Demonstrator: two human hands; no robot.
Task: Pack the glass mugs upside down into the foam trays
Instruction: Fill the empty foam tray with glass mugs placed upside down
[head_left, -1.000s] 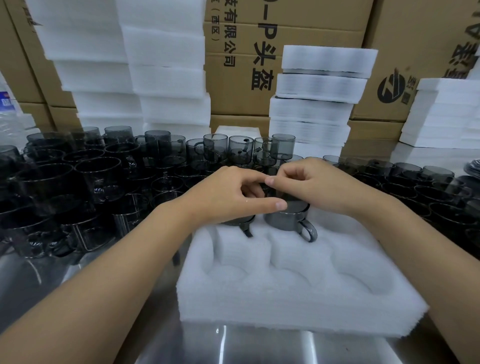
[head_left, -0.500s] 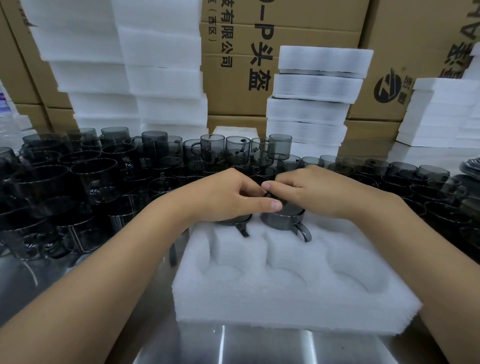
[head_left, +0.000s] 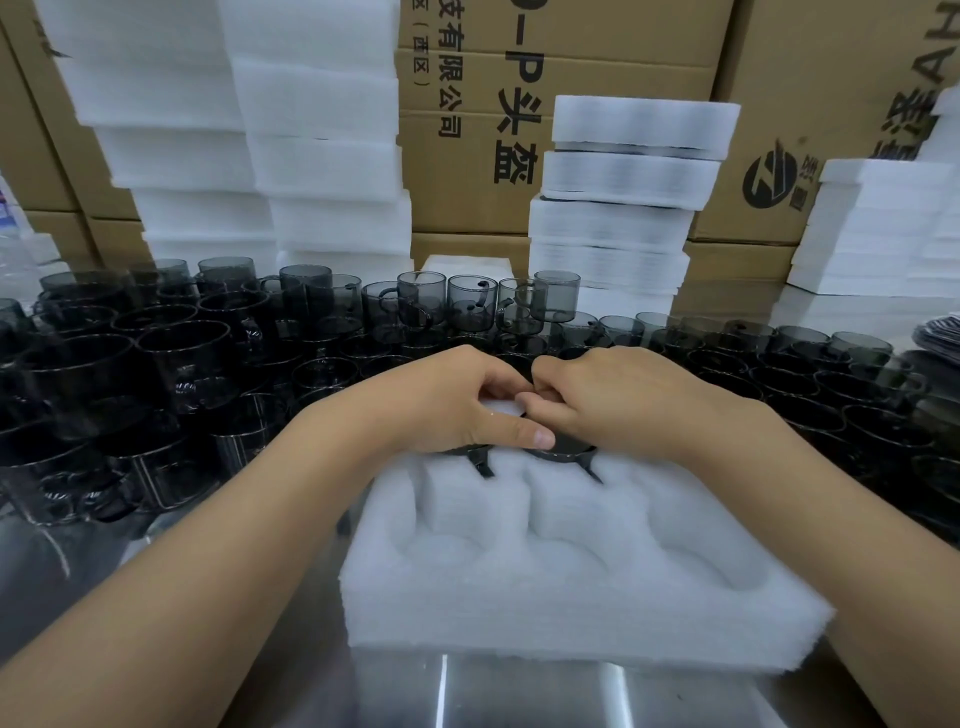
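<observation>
Hands together, fingertips touching over the far row of the foam tray (head_left: 571, 613): our left hand (head_left: 452, 400) curls over the left mug (head_left: 482, 466), our right hand (head_left: 618, 400) over the right mug (head_left: 569, 448). Both mugs sit upside down in neighbouring pockets, handles towards us; whether we actually grip them, we cannot tell. Loose mugs (head_left: 182, 364) crowd the table (head_left: 467, 696) behind.

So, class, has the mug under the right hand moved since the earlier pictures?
Yes: the mug has sunk lower into the foam tray; less shows above the foam.
</observation>
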